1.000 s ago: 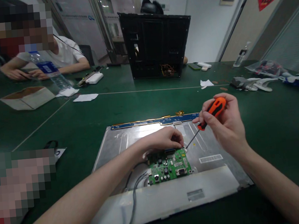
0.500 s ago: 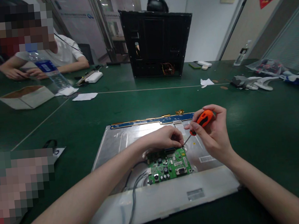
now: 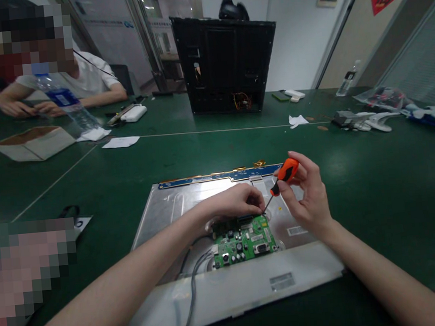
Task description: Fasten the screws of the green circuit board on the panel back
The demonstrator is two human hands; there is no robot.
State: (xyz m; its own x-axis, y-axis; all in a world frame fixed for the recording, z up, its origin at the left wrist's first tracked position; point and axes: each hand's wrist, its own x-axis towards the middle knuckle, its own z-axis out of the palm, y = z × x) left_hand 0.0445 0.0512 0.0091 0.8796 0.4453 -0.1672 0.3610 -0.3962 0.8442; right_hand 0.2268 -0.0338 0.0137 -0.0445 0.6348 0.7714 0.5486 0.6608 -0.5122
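Note:
An orange-and-black screwdriver (image 3: 287, 170) is held by its handle in my right hand (image 3: 308, 195), the fingers wrapped loosely round it. Its thin shaft slants down to the left, and the tip meets the top right corner of a green circuit board (image 3: 243, 241). My left hand (image 3: 243, 200) is closed in a pinch at that same corner, beside the tip; what its fingertips grip is hidden. The board lies on the metal back of a display panel (image 3: 167, 203). Grey cables (image 3: 194, 292) run from the board's left side toward me.
A black monitor housing (image 3: 228, 65) stands upright across the green table (image 3: 201, 151). At the left are an open box (image 3: 35, 146), a tilted water bottle (image 3: 67, 102) and a seated person (image 3: 95, 74). Grey and white parts (image 3: 364, 119) and a bagged bundle (image 3: 383, 99) lie at the right.
The whole view has shifted slightly. My right hand's fingers have opened out somewhat round the screwdriver handle, while its tip stays at the board's corner. My left hand keeps its place there.

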